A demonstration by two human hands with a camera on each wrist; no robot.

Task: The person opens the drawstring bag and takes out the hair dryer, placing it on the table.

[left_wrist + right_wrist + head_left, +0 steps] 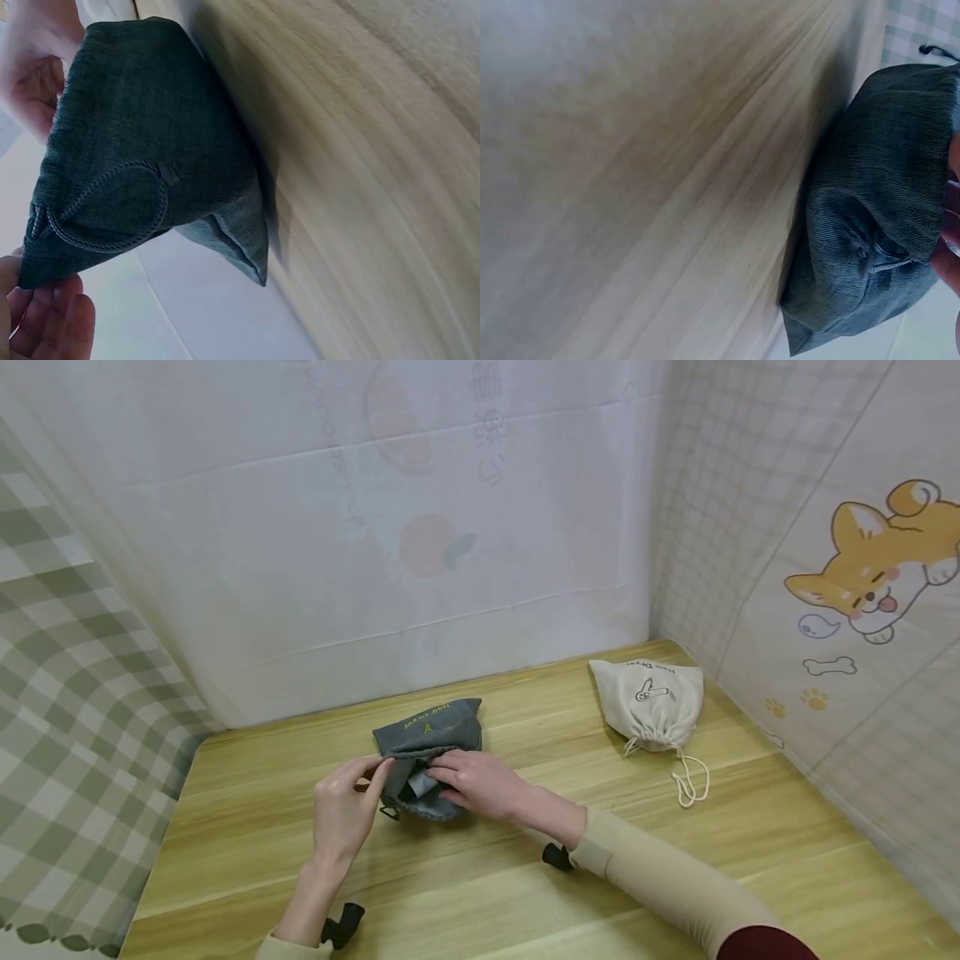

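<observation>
- While a white sheet (300,560) fills the upper middle of the head view, a wood-grain table (255,810) spreads across the lower part.
- A pale panel (750,727) with a cartoon dog stands at the right of the frame; green-and-white checked cloth (67,693) hangs at the left.
- A beige sleeve (660,885) crosses the lower right, dark red at its bottom end.
- The dark grey bag (431,731) lies on the table just below the frame's centre, yellow lettering uppermost, its mouth open toward the bottom.
- A cream drawstring bag (652,697), printed "Hair Dryer", lies at centre right, gathered at its neck.
- Of the hands, the left hand (345,802) pinches the grey bag's rim between thumb and finger; the right hand (480,783) has its fingers in the opening, and whether they grip anything cannot be told.
- Two small black objects, at lower left (343,925) and lower centre (557,857), sit beside the forearms.
- Something pale grey (422,783) shows inside the mouth, by the right fingers.
- A thin cord (105,247) loops from the grey bag's side in the left wrist view.
</observation>
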